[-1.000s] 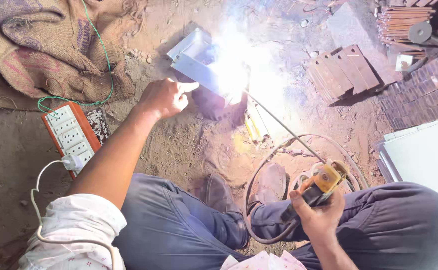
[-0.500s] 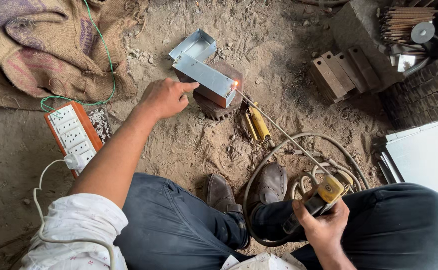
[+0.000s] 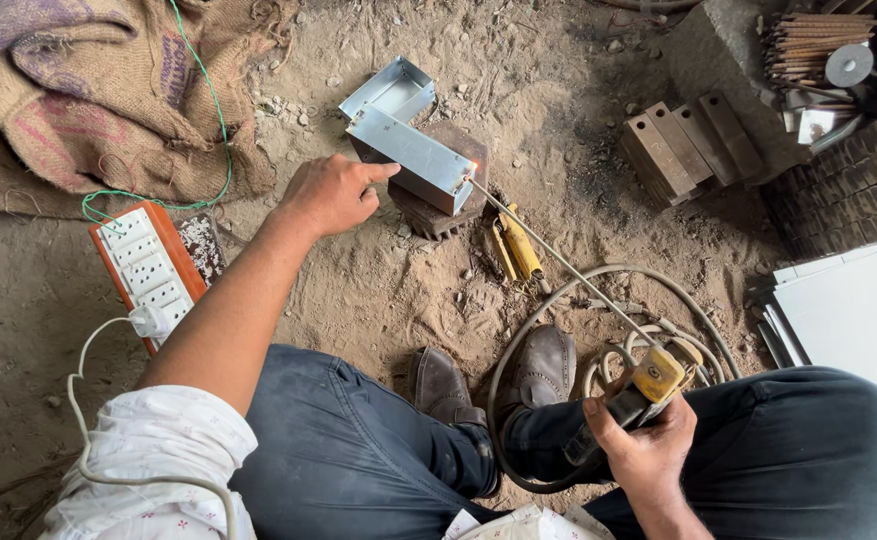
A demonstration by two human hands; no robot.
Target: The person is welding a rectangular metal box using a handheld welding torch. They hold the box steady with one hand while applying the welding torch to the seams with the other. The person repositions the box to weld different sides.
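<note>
Sheet-metal box (image 3: 413,155) lies on the dirt floor atop a dark block at twelve o'clock from your shoes, so keep your left hand (image 3: 330,192) pressing its near edge with extended fingers while your right hand (image 3: 638,455), closed around the yellow electrode holder (image 3: 648,385), steadies the glowing rod (image 3: 558,262) at the box's corner.

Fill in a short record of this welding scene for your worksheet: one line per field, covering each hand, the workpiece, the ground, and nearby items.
Left hand: left hand steadies the sheet-metal box, one finger touching its end
Right hand: right hand grips the yellow electrode holder
Rod: welding rod runs from the holder to the box corner, its tip glowing orange
Support: box rests on a dark metal block
Ground: sandy dirt
Nearby: power strip, burlap sacks, coiled cable
</note>
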